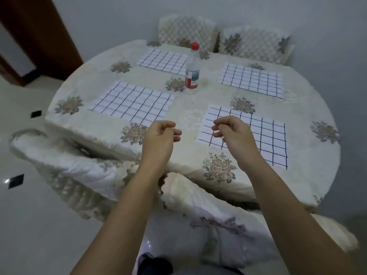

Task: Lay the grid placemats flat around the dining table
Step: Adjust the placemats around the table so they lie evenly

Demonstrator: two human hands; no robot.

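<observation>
Left hand [160, 133] and right hand [231, 130] hover above the table [188, 116], each grip loosely curled and empty.

Occlusions and cropping: the right hand [233, 133] covered part of the left side of the near-right placemat [266, 139], and the bottle [192, 62] hid the right-hand edge of the far-left placemat [162, 59]. Print on the bottle's label [192, 77] was too small to read. The left forearm [119, 215] and right forearm [288, 205] ran off the lower edge, where a dark object [155, 264] between them was cut short and unidentifiable; the brown door [29, 26] at upper left was likewise cropped.
</observation>
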